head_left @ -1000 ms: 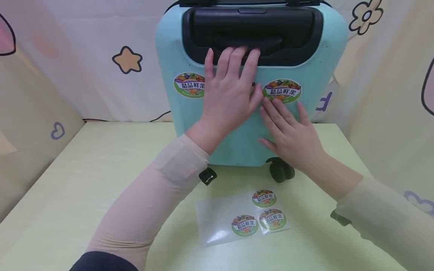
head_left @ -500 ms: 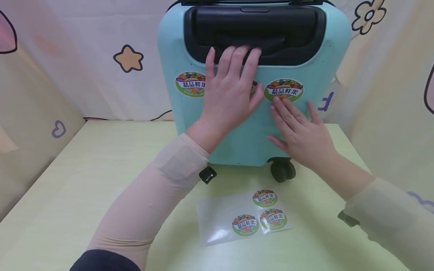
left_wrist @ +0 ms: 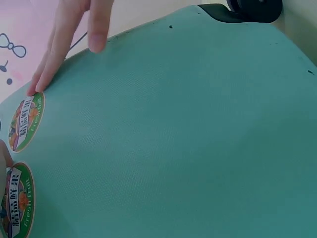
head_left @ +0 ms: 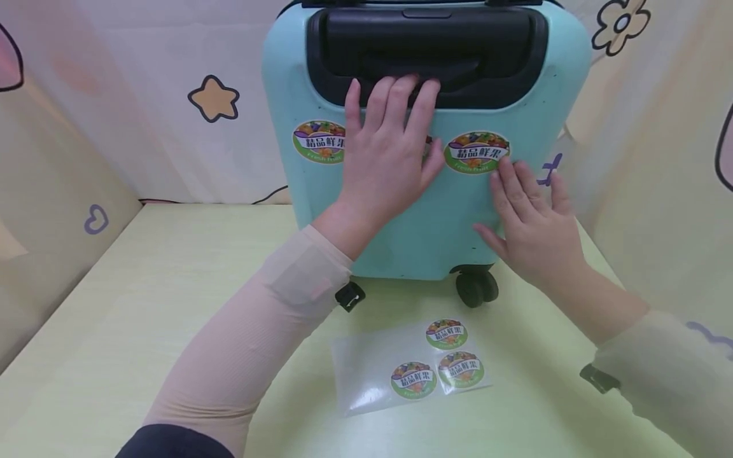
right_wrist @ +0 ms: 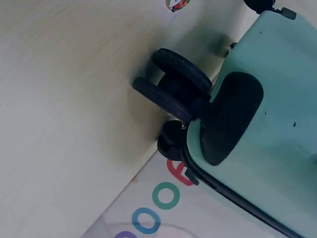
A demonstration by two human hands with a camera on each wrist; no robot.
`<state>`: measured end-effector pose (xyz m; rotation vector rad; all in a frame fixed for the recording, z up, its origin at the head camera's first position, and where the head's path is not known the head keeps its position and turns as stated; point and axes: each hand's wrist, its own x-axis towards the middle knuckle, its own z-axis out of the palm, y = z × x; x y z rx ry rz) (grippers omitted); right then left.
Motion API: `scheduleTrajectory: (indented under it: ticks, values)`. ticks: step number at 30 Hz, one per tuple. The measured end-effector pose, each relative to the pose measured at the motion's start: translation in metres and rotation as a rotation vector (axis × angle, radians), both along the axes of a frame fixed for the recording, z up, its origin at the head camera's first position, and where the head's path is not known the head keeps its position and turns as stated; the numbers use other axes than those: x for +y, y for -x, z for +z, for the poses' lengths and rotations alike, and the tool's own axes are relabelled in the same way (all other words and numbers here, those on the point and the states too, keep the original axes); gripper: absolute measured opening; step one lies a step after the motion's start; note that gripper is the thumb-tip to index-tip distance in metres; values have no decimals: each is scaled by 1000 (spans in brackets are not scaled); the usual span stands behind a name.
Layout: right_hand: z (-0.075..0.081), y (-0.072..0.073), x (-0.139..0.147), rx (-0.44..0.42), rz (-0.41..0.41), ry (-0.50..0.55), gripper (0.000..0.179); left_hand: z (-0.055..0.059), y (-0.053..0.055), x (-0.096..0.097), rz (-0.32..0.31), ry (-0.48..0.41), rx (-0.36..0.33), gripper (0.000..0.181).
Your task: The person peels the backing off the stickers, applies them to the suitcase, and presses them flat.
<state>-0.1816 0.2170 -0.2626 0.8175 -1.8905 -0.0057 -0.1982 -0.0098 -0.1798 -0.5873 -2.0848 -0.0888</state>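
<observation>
A light blue suitcase (head_left: 401, 235) with a black handle recess (head_left: 492, 57) stands upright on the table. Oval fruit stickers line its front: a left sticker (head_left: 318, 142), a right sticker (head_left: 477, 152), and a middle one mostly hidden behind my left hand. That left hand (head_left: 389, 146) rests on the suitcase front, fingertips at the recess's lower edge. My right hand (head_left: 538, 222) has straight fingers, its fingertips touching the lower right edge of the right sticker. The left wrist view shows the right hand's fingers (left_wrist: 54, 54) at the end of that sticker (left_wrist: 26, 121).
On the table (head_left: 143, 318) in front of the suitcase lies a clear sheet (head_left: 361, 375) bearing several fruit stickers (head_left: 413, 380). Black wheels (head_left: 476, 287) support the suitcase. A patterned cloth wall (head_left: 143, 114) encloses the back and sides.
My right hand has slid rightward along the right sticker, from its lower left edge to its lower right edge, uncovering its lower part. My left hand has stayed in place.
</observation>
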Motion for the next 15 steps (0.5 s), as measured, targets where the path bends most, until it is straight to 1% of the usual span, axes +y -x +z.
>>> scheduleTrajectory:
  ticks: [3, 5, 9, 12, 15]
  values:
    - [2, 2, -12, -1, 15, -9, 61, 0, -1, 0, 5, 0, -5, 51]
    - [6, 4, -21, -7, 24, -37, 61, 0, -1, 0, 10, -2, 1, 50]
    - [14, 8, -37, -18, 14, -102, 59, 1, -1, -1, 22, -2, 18, 49]
    - [17, 10, -40, -8, -6, -121, 58, 1, -2, -2, 20, 8, 23, 49]
    - [19, 10, -37, -5, -17, -125, 58, 2, -2, -4, 17, 14, 36, 48]
